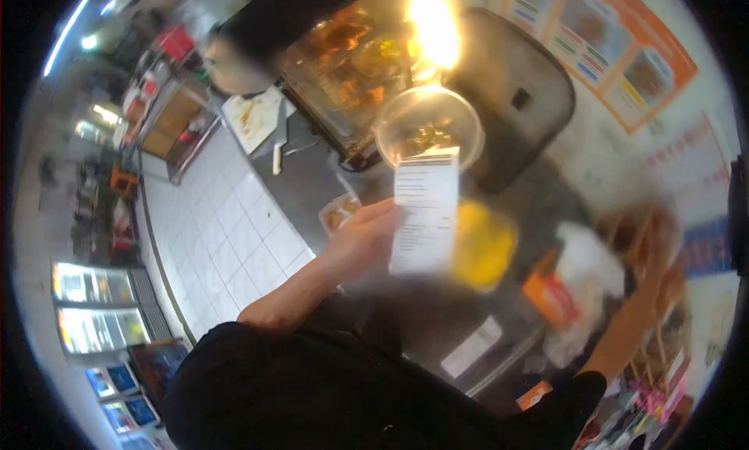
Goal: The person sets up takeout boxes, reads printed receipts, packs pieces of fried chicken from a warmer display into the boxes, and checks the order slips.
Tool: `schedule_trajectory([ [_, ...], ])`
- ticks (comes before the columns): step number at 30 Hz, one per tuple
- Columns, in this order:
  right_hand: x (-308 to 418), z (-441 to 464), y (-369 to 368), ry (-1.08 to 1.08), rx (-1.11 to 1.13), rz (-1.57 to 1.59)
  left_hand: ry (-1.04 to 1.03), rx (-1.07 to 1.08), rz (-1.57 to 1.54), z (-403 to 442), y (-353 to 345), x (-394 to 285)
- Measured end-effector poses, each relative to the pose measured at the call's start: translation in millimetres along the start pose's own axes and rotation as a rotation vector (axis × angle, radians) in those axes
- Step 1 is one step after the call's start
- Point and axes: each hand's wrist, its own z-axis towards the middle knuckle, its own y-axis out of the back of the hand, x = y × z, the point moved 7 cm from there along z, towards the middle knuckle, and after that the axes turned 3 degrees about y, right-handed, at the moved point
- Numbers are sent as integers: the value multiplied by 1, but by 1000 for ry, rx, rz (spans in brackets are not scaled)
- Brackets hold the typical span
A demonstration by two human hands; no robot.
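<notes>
Between the fingers of my left hand is a printed paper slip, held upright over the dark counter. Just beyond the slip stands a clear round container with something shiny inside. Right of the slip lies a blurred yellow object. My right hand is stretched out at the far right, near brown rack-like shelving; its fingers are smeared by motion.
A knife lies by a white cutting board. Behind are a glass-fronted food case and a dark lid-like panel. An orange-and-white package, plastic bags and another slip sit on the counter.
</notes>
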Motion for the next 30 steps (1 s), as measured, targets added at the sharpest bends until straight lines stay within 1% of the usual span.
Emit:
schedule_trajectory([
  [1, -2, -1, 1, -14, -7, -1, 42, -52, -60, -4, 4, -3],
  [2, -5, -6, 1, -28, -5, 2, 31, -68, -79, -10, 7, -8],
  [3, -2, -9, -3, -43, -6, -1, -48, -37, 11, -9, 18, -13],
  [6, -7, -11, 0, -82, -44, 26, -178, 11, -27, -14, 36, -24],
  [7, -6, -11, -2, -97, -60, 40, -116, -35, -64, -10, 54, -19],
  [9, -6, -13, -3, -129, -115, 85, -65, -84, -112, -7, 85, -9],
  [10, -22, -15, 15, -159, -157, 130, -48, -65, -150, -22, 63, -22],
  [14, -14, -36, 38, -274, -337, 411, -5, -39, -211, -39, 77, -37],
  [17, 18, -67, 47, -365, -474, 767, -6, -17, -258, -40, 92, -34],
  [18, 39, -81, 44, -389, -496, 883, -6, -7, -274, -42, 94, -35],
  [20, 85, -114, 30, -439, -509, 1108, 11, 98, -223, -52, 105, -47],
  [24, 199, -181, -16, -534, -395, 1423, -2, 140, -269, -41, 144, -29],
  [26, 263, -201, -38, -546, -277, 1507, -21, 36, -136, -42, 186, -21],
  [28, 332, -206, -59, -428, -94, 1445, -92, -63, -9, -47, 228, -29],
  [29, 367, -212, -61, -188, -89, 1240, -133, -113, 41, -50, 249, -35],
  [30, 409, -214, -58, -192, 10, 1287, -174, -159, 84, -55, 267, -40],
])
